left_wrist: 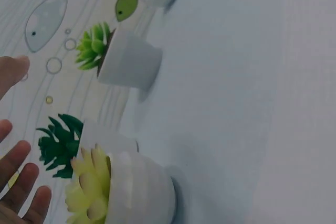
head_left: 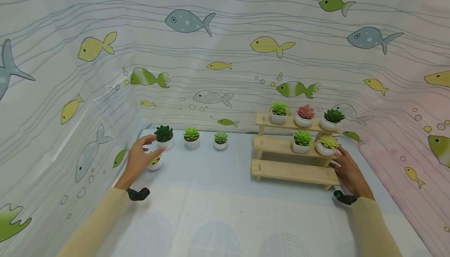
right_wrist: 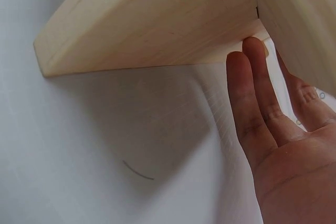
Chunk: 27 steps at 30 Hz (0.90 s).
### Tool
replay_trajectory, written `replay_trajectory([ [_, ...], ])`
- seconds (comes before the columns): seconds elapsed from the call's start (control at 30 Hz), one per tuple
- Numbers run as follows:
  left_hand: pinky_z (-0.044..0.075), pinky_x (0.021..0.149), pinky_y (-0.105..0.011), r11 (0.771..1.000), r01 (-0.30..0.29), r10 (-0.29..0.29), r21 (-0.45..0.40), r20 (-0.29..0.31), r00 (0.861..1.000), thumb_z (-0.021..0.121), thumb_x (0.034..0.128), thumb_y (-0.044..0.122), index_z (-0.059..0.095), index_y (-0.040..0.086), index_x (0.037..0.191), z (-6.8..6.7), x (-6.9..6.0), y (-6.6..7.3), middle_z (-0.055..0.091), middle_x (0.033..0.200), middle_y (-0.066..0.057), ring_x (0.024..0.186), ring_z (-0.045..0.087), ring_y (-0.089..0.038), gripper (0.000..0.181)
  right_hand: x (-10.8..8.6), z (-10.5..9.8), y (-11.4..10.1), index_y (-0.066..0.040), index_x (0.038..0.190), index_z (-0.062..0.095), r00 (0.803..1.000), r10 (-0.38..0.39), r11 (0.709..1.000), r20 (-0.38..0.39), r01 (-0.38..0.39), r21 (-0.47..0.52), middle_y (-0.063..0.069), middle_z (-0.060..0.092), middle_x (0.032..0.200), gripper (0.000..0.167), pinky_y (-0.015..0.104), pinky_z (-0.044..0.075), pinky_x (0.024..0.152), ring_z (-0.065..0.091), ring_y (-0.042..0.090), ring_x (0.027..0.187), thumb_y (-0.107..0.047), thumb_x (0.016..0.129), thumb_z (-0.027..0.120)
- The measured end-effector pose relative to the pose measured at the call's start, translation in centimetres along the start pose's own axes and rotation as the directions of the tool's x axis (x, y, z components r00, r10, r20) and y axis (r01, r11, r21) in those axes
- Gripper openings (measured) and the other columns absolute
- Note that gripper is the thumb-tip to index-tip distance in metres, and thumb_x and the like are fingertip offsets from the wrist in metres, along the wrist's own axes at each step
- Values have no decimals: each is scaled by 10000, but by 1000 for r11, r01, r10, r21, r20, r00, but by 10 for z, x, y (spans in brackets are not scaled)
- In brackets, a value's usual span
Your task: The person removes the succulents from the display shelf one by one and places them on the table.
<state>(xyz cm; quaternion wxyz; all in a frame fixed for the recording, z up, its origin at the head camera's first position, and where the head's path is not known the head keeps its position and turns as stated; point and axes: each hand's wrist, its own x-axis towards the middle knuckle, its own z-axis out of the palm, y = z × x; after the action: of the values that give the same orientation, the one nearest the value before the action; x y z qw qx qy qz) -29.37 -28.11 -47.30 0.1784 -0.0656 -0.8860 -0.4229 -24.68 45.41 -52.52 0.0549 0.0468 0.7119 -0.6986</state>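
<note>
My left hand [head_left: 138,158] hovers over the left group of potted succulents with its fingers spread and nothing held. It is nearest the dark green succulent [head_left: 164,133] and a yellow succulent [head_left: 154,165] partly hidden behind the hand. Both plants, the yellow one [left_wrist: 90,190] in front, show beside the fingers in the left wrist view. At the right end of a three-step wooden stand [head_left: 295,170] is my right hand [head_left: 351,174]. Its fairly straight fingers [right_wrist: 242,90] lie close against the wood [right_wrist: 152,30]; firm contact cannot be made out.
A bright green succulent [head_left: 191,135] and a pale green one [head_left: 220,138] stand along the back edge. Three pots, including a red succulent [head_left: 305,112], occupy the top step. The middle step bears a green [head_left: 302,138] and a yellow-green one [head_left: 328,142]. Fish-printed sheeting [head_left: 218,81] surrounds the table.
</note>
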Motion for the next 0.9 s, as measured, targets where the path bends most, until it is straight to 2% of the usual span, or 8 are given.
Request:
replay_trajectory([
  [0.27,452,976,-547,999,-19,22,-44,59,998,793,910,441,571,46,1397,22,14,23,590,1348,-156,1230,525,-357,665,1,0,1,-423,1645,-6,1000,4,1000,-23,-4,0,211,7,1692,724,651,128,1184,350,339,1373,-520,1085,442],
  [0.43,470,967,-534,995,-73,80,-61,111,991,798,913,419,569,68,1409,43,25,41,599,1332,-155,1212,544,-345,649,0,-1,2,-423,1643,-25,1000,5,1000,-20,-5,1,212,-8,1698,728,631,125,1186,360,320,1373,-516,1087,437],
  [0.5,476,955,-525,993,-95,104,-74,129,986,801,913,408,573,81,1411,52,29,49,600,1329,-150,1206,547,-332,638,0,-2,3,-419,1644,-22,1000,2,1000,-16,-2,0,214,-2,1696,725,609,161,1191,389,283,1348,-509,1090,436],
  [0.6,480,940,-524,986,-118,136,-118,153,979,807,909,400,580,75,1408,64,33,60,605,1325,-148,1201,550,-331,637,0,-2,3,-410,1648,-7,1000,-6,1000,-11,6,0,211,24,1689,717,476,351,1167,447,198,1279,-498,1093,437],
  [0.7,483,959,-535,977,-118,151,-177,184,971,809,902,416,590,98,1398,76,35,70,602,1329,-154,1209,552,-348,628,0,-2,2,-404,1650,8,1000,-13,1000,-16,13,7,205,48,1678,715,277,515,981,482,128,1205,-489,1093,447],
  [0.77,483,974,-542,972,-114,157,-205,211,965,804,903,431,589,116,1399,84,36,76,599,1332,-146,1210,553,-357,626,0,-1,2,-402,1651,7,1000,-14,1000,-11,14,14,205,43,1678,715,189,524,864,488,109,1184,-485,1094,447],
  [0.8,483,983,-542,971,-111,159,-212,224,962,802,902,440,589,133,1398,87,37,78,599,1333,-134,1206,557,-347,622,0,-1,1,-402,1651,6,1000,-14,1000,-8,14,17,204,40,1680,716,178,523,845,490,106,1183,-485,1093,448],
  [0.9,493,980,-519,969,-121,176,-217,251,952,802,902,443,591,144,1397,99,38,86,606,1322,-105,1177,569,-304,616,0,-1,0,-400,1651,6,1000,-9,1000,-9,9,14,200,37,1682,716,199,525,877,477,129,1204,-485,1093,446],
])
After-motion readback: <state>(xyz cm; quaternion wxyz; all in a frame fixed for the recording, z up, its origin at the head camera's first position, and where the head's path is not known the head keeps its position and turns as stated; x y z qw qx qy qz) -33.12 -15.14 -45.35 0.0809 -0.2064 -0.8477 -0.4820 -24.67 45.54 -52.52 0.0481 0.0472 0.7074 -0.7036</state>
